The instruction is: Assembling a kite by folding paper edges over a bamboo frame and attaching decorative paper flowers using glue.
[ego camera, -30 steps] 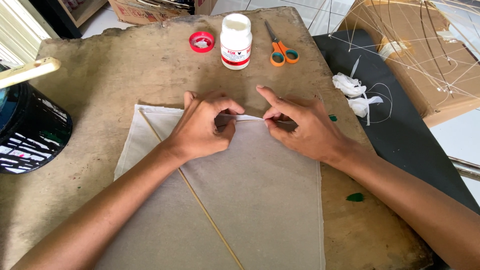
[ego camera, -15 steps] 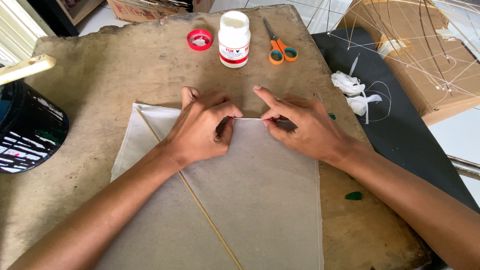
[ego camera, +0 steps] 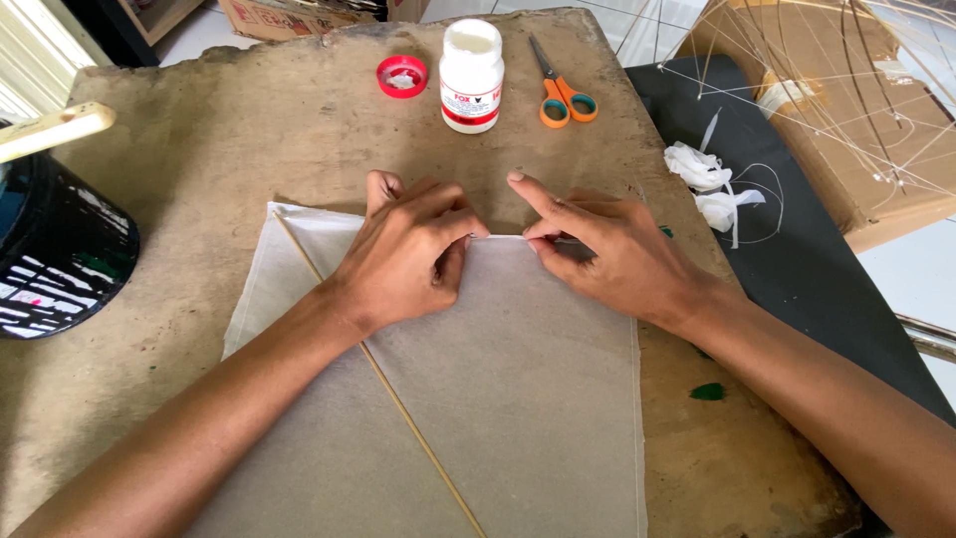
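A thin, pale off-white paper sheet (ego camera: 518, 379) lies flat at the centre of a worn brown stone-like work slab (ego camera: 249, 139), with a slender bamboo stick (ego camera: 398, 403) running diagonally over it from its 11 o'clock corner toward 6 o'clock. Both hands work the sheet's top edge, which appears folded into a narrow hem. Judged from this pose, the main risk is tearing or creasing: the paper looks delicate, and uneven pull between the two hands could rip the edge or skew the fold; any wet adhesive could also smear onto the fingers or lift the hem when they release. The left hand (ego camera: 408, 254) lies palm-down on the sheet at 12 o'clock, fingers curled together, their tips pressed on the edge. The right hand (ego camera: 607, 254), just beside it toward 1 o'clock, pinches the edge between thumb and bent fingers while the index finger extends flat on the slab. Beyond the sheet at 12 o'clock stand an open white plastic glue bottle (ego camera: 471, 75), its red round cap (ego camera: 401, 76) toward 11 o'clock, and orange-handled scissors (ego camera: 563, 95) at 1 o'clock. A dark bucket (ego camera: 55, 249) sits at 9 o'clock; crumpled white paper scraps (ego camera: 707, 184) lie at 3 o'clock.
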